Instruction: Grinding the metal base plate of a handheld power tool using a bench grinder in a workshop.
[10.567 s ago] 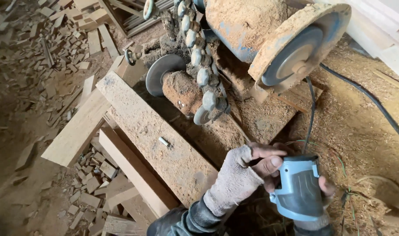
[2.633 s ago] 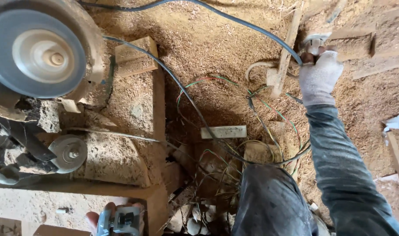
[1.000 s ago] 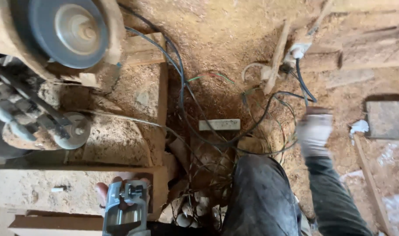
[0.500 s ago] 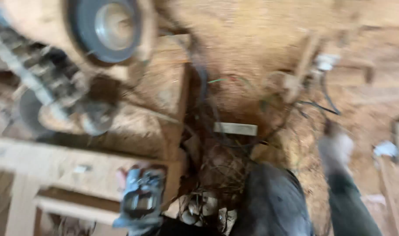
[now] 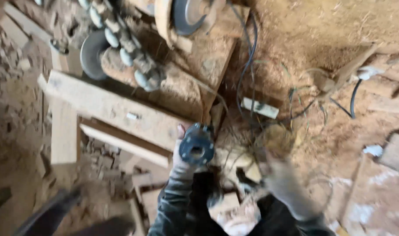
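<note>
Sawdust-strewn floor; left hand (image 5: pixel 180 162) grips a power tool (image 5: pixel 196 143), blurred right hand (image 5: pixel 281 183) unclear.

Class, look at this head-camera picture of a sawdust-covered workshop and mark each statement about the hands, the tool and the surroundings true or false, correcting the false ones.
1. The left hand holds a power tool with a dark round face. True.
2. The right hand grips the wooden beam. False: it is blurred in mid-air above the tangled cables, apart from the wooden beam.
3. Sawdust covers the floor. True.
4. The grey pulley wheel lies to the right of the power tool. False: it sits up and to the left, by the beam.
5. A small white block lies among the cables. True.
</note>
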